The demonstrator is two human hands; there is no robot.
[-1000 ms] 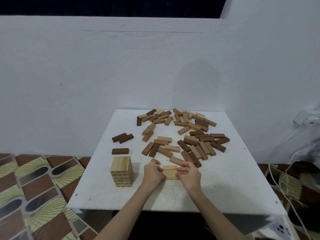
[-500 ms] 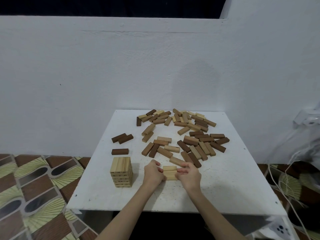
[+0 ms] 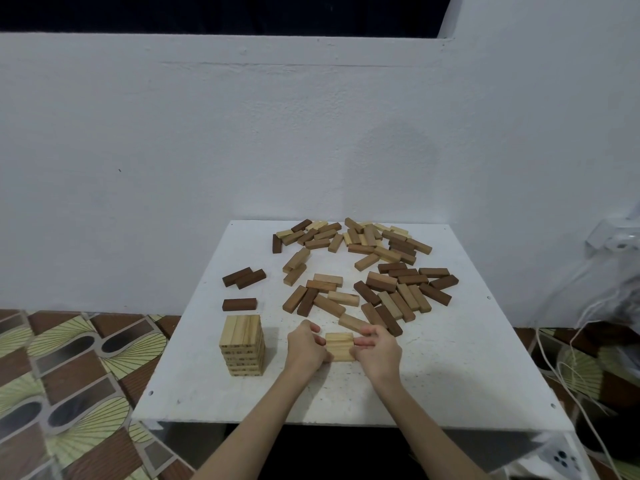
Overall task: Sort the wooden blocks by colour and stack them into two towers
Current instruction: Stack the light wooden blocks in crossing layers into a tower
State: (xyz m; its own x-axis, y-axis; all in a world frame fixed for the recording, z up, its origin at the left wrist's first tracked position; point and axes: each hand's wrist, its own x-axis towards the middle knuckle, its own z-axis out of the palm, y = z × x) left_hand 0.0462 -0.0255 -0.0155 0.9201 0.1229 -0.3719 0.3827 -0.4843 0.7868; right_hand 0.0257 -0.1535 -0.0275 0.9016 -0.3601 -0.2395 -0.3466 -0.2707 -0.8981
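Observation:
A small set of light wooden blocks (image 3: 339, 346) lies side by side on the white table (image 3: 450, 368). My left hand (image 3: 306, 346) grips its left end and my right hand (image 3: 375, 348) grips its right end, fingers curled against it. A tower of light blocks (image 3: 242, 344) stands to the left of my hands. A mixed pile of light and dark blocks (image 3: 374, 271) is spread over the table's far half. Three dark blocks (image 3: 243, 277) lie apart at the left edge.
A white wall rises right behind the table. Patterned floor tiles (image 3: 69, 375) show on the left. White cables (image 3: 571, 375) hang beside the table's right edge, and a white power strip (image 3: 557, 457) lies below the front right corner.
Both hands stay pressed on the ends of the small block set. My right fingers have shifted slightly along its far end; nothing else moved.

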